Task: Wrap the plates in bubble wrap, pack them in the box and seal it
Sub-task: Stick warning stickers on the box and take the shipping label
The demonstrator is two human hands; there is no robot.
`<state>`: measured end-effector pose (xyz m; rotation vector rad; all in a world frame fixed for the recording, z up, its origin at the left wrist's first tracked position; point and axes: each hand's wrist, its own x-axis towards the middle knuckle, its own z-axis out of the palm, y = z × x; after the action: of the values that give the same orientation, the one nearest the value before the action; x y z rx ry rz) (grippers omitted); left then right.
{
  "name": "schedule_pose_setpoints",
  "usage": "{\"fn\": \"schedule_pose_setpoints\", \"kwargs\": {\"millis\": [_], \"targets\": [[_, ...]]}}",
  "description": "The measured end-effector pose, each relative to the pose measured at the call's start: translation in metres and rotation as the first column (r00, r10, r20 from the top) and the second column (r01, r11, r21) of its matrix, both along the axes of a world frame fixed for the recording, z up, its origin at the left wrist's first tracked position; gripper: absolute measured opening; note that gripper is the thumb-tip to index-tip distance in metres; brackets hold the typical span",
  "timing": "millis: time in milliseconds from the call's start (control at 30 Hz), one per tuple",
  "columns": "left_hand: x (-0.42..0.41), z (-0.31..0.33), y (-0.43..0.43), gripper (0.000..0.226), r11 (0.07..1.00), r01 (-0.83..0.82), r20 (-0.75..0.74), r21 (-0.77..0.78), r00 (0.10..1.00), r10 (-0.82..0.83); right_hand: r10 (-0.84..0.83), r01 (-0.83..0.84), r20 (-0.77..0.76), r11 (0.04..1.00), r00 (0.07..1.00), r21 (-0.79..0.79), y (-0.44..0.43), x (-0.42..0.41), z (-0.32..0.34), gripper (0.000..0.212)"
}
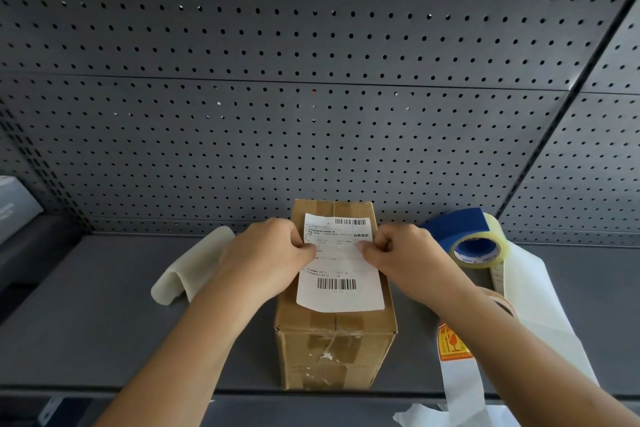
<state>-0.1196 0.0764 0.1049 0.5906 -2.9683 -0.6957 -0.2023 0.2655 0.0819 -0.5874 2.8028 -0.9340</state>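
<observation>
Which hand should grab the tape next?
Probably the right hand: the clear tape roll on its blue dispenser sits beside it, while the left hand pinches the white shipping label across the brown cardboard box.

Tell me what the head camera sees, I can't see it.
The left hand and right hand pinch the sides of a white shipping label on top of a closed cardboard box on a grey bench. A clear tape roll sits right of the box, a folded pale sheet left.
</observation>
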Motion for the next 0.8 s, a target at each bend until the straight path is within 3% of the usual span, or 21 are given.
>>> {"fn": "schedule_pose_setpoints", "kwargs": {"millis": [133,200,300,400,500,633,800], "targets": [[0.003,0.001,0.001,0.036,0.996,-0.034,-0.009,-0.084,0.999,0.033,-0.043,0.043,-0.027,0.999,0.999,0.02,0.003,0.001,-0.002,0.039],[0.005,-0.002,0.001,0.036,0.991,-0.054,-0.084,-0.125,0.995,0.044,-0.059,0.068,-0.124,0.995,0.991,0.073,0.005,0.003,-0.002,0.032],[0.006,-0.011,0.005,0.041,0.984,0.059,-0.235,-0.17,0.967,-0.098,0.004,0.05,-0.358,0.989,0.934,0.143,0.003,0.009,-0.001,0.015],[0.003,-0.017,0.01,0.057,0.95,0.24,-0.178,-0.197,0.945,-0.276,0.101,-0.049,-0.453,0.991,0.886,0.124,-0.007,0.015,-0.001,0.032],[-0.005,-0.022,0.01,0.058,0.917,0.352,-0.022,-0.191,0.932,-0.362,0.232,-0.195,-0.39,0.972,0.891,0.133,-0.022,0.018,-0.004,0.051],[-0.011,-0.023,0.008,0.058,0.921,0.354,0.064,-0.162,0.935,-0.349,0.318,-0.236,-0.272,0.926,0.908,0.294,-0.034,0.02,-0.01,0.085],[-0.007,-0.03,0.011,0.059,0.939,0.302,0.06,-0.164,0.953,-0.296,0.245,-0.181,-0.175,0.931,0.954,0.317,-0.033,0.021,-0.009,0.062]]}}
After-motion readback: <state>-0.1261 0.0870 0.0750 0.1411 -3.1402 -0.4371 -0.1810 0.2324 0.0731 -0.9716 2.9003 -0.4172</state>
